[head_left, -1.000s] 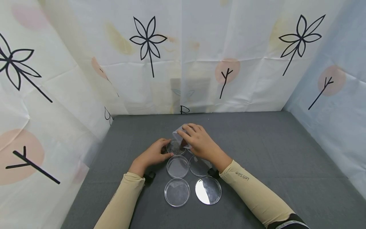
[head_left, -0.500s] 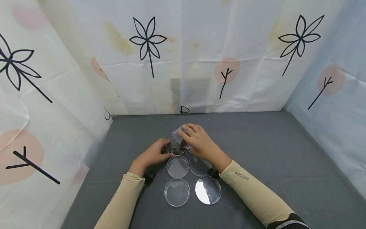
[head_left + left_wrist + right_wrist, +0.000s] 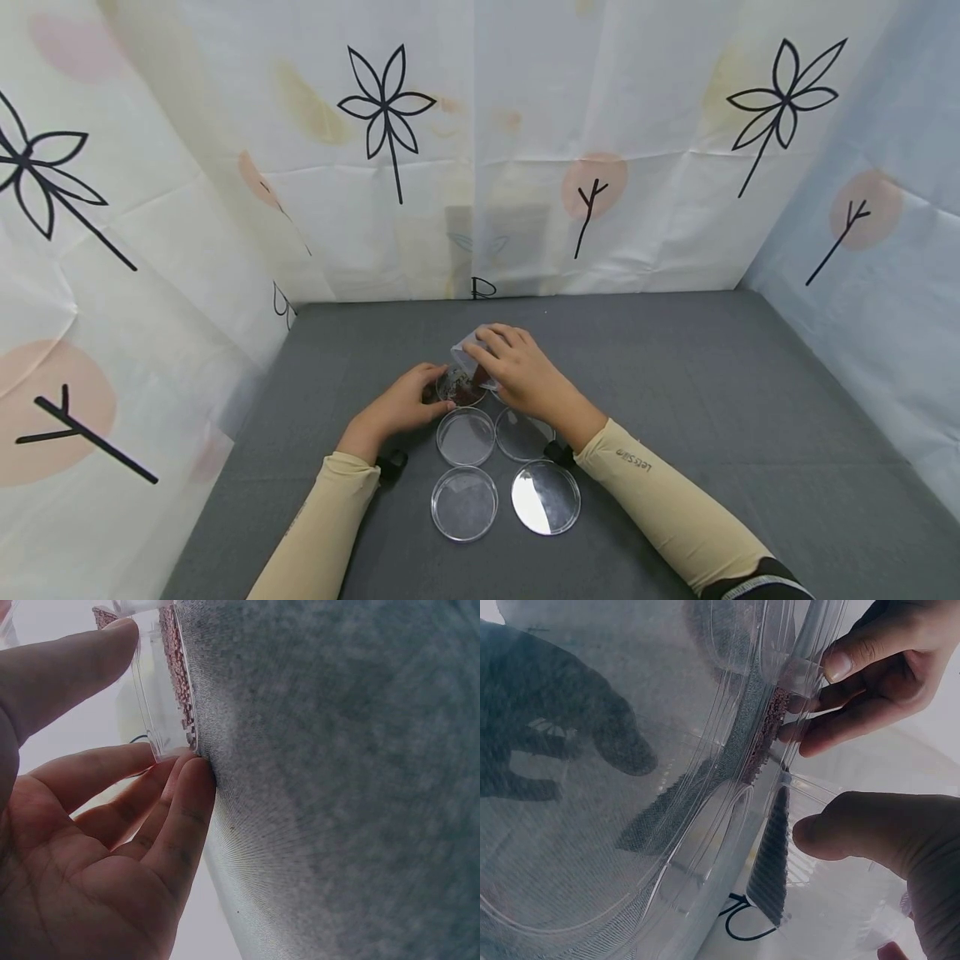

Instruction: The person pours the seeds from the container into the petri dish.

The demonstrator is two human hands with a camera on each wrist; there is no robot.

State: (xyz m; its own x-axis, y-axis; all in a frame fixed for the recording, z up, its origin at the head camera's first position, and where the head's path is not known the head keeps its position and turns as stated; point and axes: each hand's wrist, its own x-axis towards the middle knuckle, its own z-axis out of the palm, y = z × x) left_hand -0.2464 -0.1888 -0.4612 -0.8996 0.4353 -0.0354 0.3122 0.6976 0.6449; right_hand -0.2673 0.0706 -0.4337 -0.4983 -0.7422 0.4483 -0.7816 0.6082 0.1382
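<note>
Both pinching: left hand (image 3: pixel 397 408) on dish (image 3: pixel 159 697), right hand (image 3: pixel 528 373) on container (image 3: pixel 467 354) at dish's one o'clock, likely pouring granules (image 3: pixel 176 667); next needs steady tilt.

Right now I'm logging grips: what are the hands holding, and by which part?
The left hand holds a clear dish of brown granules by its edge, between thumb and fingers. The right hand holds a tilted clear container by its side.

Granules (image 3: pixel 176 667) lie in one dish (image 3: pixel 154 690), behind another dish (image 3: pixel 466 437).
</note>
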